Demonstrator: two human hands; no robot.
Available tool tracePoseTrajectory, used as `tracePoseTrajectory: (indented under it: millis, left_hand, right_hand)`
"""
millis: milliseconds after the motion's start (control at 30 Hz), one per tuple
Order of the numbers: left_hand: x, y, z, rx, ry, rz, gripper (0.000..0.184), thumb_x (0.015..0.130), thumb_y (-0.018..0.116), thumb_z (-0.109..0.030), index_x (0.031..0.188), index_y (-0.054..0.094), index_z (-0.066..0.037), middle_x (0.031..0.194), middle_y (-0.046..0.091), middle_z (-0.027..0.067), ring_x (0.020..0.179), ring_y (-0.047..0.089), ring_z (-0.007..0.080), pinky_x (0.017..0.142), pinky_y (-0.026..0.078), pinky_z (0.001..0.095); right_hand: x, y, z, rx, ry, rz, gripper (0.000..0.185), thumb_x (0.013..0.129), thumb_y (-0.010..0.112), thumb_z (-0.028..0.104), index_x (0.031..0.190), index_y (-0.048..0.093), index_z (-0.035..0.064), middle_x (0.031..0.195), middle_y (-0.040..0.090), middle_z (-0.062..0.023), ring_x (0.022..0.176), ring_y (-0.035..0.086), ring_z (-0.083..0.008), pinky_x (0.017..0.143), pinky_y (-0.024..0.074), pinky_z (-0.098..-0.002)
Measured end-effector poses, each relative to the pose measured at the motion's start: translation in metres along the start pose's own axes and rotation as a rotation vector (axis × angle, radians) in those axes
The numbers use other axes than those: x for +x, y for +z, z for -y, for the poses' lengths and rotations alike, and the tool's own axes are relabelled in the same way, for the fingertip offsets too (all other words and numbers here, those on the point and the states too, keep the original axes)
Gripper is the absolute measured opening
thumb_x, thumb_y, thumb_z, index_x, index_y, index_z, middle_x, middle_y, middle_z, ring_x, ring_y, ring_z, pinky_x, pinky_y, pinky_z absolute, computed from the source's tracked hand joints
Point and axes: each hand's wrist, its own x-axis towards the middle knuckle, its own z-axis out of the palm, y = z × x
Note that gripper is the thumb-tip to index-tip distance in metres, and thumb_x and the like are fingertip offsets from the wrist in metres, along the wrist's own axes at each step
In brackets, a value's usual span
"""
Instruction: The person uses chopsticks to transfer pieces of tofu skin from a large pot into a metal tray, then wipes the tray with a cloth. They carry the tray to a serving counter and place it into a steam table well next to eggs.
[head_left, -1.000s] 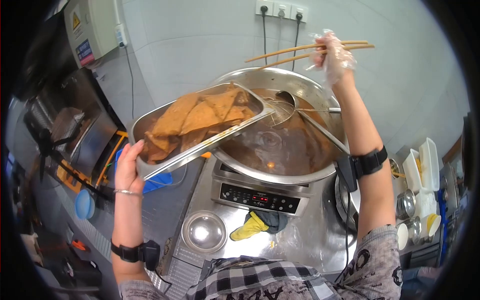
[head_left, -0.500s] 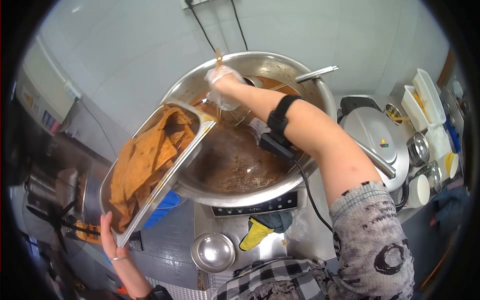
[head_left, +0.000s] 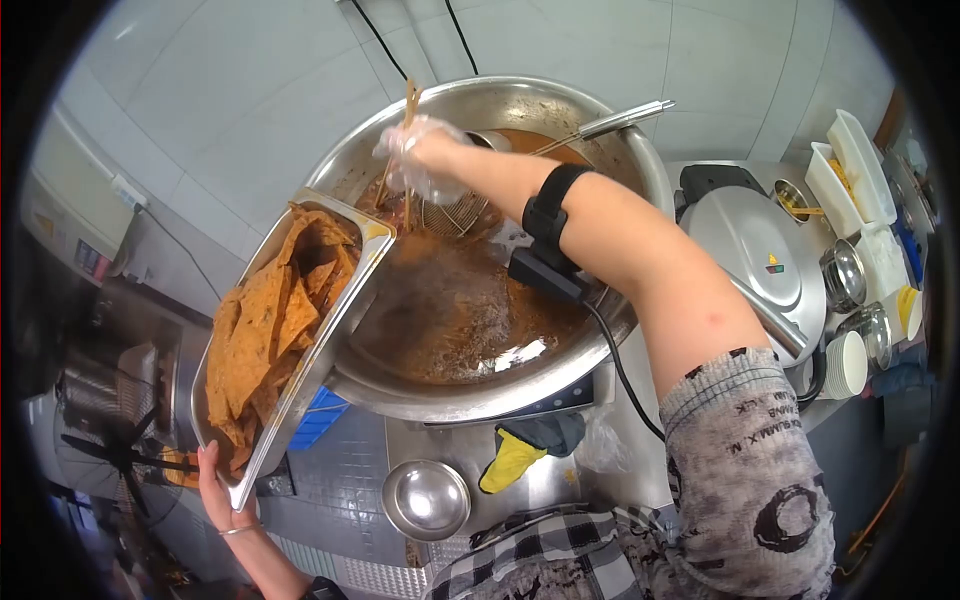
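Observation:
My left hand (head_left: 222, 497) grips the lower corner of a rectangular metal tray (head_left: 300, 410) piled with orange-brown flat sheets of food (head_left: 255, 345), perhaps tofu skin. The tray tilts, its upper end at the left rim of a big steel pot (head_left: 470, 405). Dark, steaming broth (head_left: 450, 310) fills the pot. In a clear plastic glove, my right hand (head_left: 425, 158) is closed on long wooden chopsticks (head_left: 411, 100) above the pot's far left side. Their lower ends point down, apart, toward the broth. Beside them is a wire strainer (head_left: 455, 214), partly hidden by my hand.
A metal handle (head_left: 630, 118) leans over the pot's right rim. Below the pot are a steel bowl (head_left: 426, 499) and a yellow-grey cloth (head_left: 520, 452). A round silver appliance (head_left: 752, 250) and stacked white cups (head_left: 846, 364) are to the right. A black cable (head_left: 620, 375) hangs from my right forearm.
My right hand has moved left with the chopsticks, whose lower ends now show spread apart. The tray sits slightly farther left in view. More of the wire strainer is visible.

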Motion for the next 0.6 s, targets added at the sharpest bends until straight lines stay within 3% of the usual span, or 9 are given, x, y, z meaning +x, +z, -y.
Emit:
tracePoseTrajectory:
  millis: [67, 200, 233, 267, 333, 400, 467, 500, 600]
  left_hand:
    - [0.0, 0.001, 0.0, 0.003, 0.004, -0.006, 0.026, 0.076, 0.053, -0.006, 0.1, 0.044, -0.003, 0.096, 0.052, 0.0099, 0.089, 0.052, 0.0229, 0.075, 0.045, 0.0342]
    - [0.0, -0.003, 0.001, 0.002, 0.007, 0.015, 0.026, 0.076, 0.052, -0.006, 0.101, 0.044, -0.003, 0.096, 0.052, 0.0104, 0.089, 0.052, 0.023, 0.075, 0.046, 0.0343]
    - [0.0, -0.001, 0.002, 0.007, 0.009, 0.015, 0.027, 0.076, 0.052, -0.006, 0.101, 0.043, -0.002, 0.096, 0.052, 0.0105, 0.089, 0.052, 0.0231, 0.075, 0.046, 0.0345]
    - [-0.001, -0.001, 0.002, 0.01, 0.012, 0.015, 0.027, 0.076, 0.052, -0.006, 0.101, 0.043, -0.002, 0.096, 0.051, 0.0107, 0.089, 0.052, 0.0231, 0.075, 0.046, 0.0346]
    - [0.0, -0.002, 0.002, -0.003, 0.015, 0.013, 0.026, 0.076, 0.052, -0.006, 0.101, 0.043, -0.002, 0.097, 0.051, 0.0106, 0.089, 0.052, 0.023, 0.075, 0.046, 0.0346]
    - [0.001, -0.004, 0.003, -0.014, 0.019, 0.014, 0.026, 0.076, 0.052, -0.006, 0.1, 0.043, -0.001, 0.097, 0.051, 0.0106, 0.089, 0.052, 0.0229, 0.075, 0.046, 0.0346]
    - [0.001, -0.005, 0.003, -0.008, -0.003, 0.054, 0.025, 0.076, 0.052, -0.005, 0.099, 0.044, -0.001, 0.097, 0.051, 0.0107, 0.089, 0.052, 0.0227, 0.075, 0.046, 0.0347]
    - [0.001, -0.006, 0.002, -0.014, 0.0, 0.053, 0.025, 0.076, 0.052, -0.005, 0.099, 0.044, -0.001, 0.097, 0.051, 0.0107, 0.089, 0.052, 0.0227, 0.075, 0.046, 0.0347]
    - [0.002, -0.008, 0.003, -0.007, 0.004, 0.066, 0.024, 0.076, 0.052, -0.005, 0.099, 0.045, -0.002, 0.097, 0.052, 0.0106, 0.088, 0.052, 0.0225, 0.075, 0.046, 0.034]
  right_hand:
    - [-0.015, 0.006, -0.007, -0.44, -0.187, -0.059, 0.034, 0.078, 0.048, 0.034, 0.097, 0.054, 0.0055, 0.089, 0.055, -0.0132, 0.081, 0.055, -0.0177, 0.066, 0.0446, -0.0279]
    - [-0.001, 0.012, -0.01, -0.478, -0.312, -0.182, 0.034, 0.078, 0.043, 0.034, 0.089, 0.057, 0.0049, 0.07, 0.059, -0.0098, 0.063, 0.056, -0.0191, 0.062, 0.0449, -0.0299]
    - [-0.015, 0.011, 0.001, -0.85, -0.376, -0.181, 0.031, 0.079, 0.037, 0.021, 0.099, 0.056, 0.0052, 0.104, 0.053, -0.0161, 0.095, 0.051, -0.0278, 0.081, 0.0408, -0.0335]
    - [-0.011, 0.008, 0.001, -0.854, -0.378, -0.177, 0.031, 0.079, 0.037, 0.021, 0.099, 0.056, 0.0052, 0.104, 0.053, -0.0161, 0.095, 0.051, -0.0278, 0.081, 0.0408, -0.0335]
    - [-0.011, 0.005, 0.008, -0.602, -0.45, -0.273, 0.032, 0.078, 0.043, 0.032, 0.08, 0.058, 0.0041, 0.062, 0.058, -0.0099, 0.057, 0.057, -0.0187, 0.054, 0.0442, -0.0295]
    - [-0.007, -0.005, 0.009, -0.529, -0.417, -0.229, 0.03, 0.08, 0.041, 0.03, 0.08, 0.058, 0.0045, 0.063, 0.058, -0.0091, 0.053, 0.056, -0.0179, 0.051, 0.0442, -0.0291]
    - [0.014, -0.017, 0.007, -0.653, -0.62, -0.298, 0.03, 0.081, 0.039, 0.029, 0.079, 0.057, 0.0051, 0.064, 0.057, -0.0076, 0.05, 0.055, -0.0164, 0.049, 0.0443, -0.0272]
    - [0.006, -0.015, 0.019, -0.483, -0.506, -0.332, 0.032, 0.083, 0.038, 0.031, 0.08, 0.056, 0.0058, 0.064, 0.056, -0.0062, 0.051, 0.055, -0.0145, 0.048, 0.0446, -0.0258]
    - [-0.018, -0.023, 0.044, -0.507, -0.476, -0.401, 0.03, 0.083, 0.04, 0.031, 0.081, 0.055, 0.0045, 0.064, 0.055, -0.0062, 0.05, 0.054, -0.0144, 0.046, 0.0443, -0.0252]
